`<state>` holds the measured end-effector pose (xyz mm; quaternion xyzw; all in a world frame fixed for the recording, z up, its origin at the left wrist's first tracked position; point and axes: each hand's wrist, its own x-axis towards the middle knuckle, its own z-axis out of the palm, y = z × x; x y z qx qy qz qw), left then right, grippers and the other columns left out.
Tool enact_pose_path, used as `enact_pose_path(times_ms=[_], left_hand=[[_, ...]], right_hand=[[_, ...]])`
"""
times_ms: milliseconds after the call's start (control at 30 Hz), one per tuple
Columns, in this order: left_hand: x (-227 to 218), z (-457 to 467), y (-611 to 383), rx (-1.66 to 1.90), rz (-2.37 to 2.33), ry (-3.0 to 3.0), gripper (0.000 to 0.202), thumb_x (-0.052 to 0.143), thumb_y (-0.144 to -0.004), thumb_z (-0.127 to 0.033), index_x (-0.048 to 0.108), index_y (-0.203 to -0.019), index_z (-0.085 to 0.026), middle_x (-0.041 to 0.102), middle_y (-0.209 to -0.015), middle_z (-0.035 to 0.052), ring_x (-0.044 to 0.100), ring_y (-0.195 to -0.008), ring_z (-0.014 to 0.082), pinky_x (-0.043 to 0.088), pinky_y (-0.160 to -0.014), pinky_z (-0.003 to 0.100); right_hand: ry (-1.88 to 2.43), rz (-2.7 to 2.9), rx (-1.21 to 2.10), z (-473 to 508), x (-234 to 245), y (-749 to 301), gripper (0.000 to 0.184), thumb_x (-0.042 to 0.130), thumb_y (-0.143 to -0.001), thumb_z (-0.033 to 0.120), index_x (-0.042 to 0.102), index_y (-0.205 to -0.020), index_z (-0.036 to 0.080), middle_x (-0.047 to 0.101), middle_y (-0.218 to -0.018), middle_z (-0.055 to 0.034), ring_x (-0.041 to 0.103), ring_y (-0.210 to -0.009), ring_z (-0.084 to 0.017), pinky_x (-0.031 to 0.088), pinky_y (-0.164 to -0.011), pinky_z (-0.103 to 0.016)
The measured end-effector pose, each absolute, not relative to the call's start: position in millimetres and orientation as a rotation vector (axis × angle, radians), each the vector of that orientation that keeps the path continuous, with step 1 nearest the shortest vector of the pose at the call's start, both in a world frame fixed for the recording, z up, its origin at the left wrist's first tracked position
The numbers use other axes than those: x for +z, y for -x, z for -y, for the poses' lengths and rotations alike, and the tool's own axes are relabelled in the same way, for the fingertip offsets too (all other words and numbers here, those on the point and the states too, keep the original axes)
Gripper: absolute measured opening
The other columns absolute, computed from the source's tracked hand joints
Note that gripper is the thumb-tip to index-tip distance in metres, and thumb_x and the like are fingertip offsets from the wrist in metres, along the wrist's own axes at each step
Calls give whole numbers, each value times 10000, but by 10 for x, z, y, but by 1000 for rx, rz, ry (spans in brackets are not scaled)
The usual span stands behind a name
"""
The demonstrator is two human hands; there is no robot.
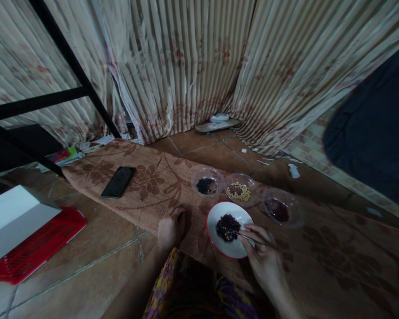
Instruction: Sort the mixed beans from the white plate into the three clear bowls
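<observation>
My right hand [264, 252] pinches a pair of thin metal tweezers [251, 238] over a white bowl [242, 212] with a red rim. The tips reach into a pile of mixed beans [228, 227], mostly dark with a few pale ones. My left hand [171, 228] rests curled in a loose fist on the cloth, left of the bowl, with nothing visible in it. Beyond the bowl stand three clear plastic bowls: one with black beans [205, 186], one with yellow soybeans [239, 193] and one with dark red beans [277, 209].
A brown floral cloth [146, 177] covers the long, narrow surface. On its left part lies a black phone [118, 182]. A red basket [43, 243] and a white box [16, 221] are at the left, near a black metal frame [83, 84]. Striped curtains [186, 66] hang behind.
</observation>
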<state>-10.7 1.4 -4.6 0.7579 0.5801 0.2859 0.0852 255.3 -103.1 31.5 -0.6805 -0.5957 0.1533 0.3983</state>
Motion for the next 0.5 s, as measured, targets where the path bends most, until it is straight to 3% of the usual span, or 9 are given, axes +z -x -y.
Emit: enact_pose_path(times_ms=[500], left_hand=[[-58,-12,109,834,-1731,-2240,166,508,-935,-217,671,-962,-226,725,-988,38,685,-850,175,511,-740,257]], right_hand=[[1713,1440,414,1051,331,-2566,250,589,-880,471,748,-885,278,664,-1101,-48,576,-1068,-236,483,-915,-408]])
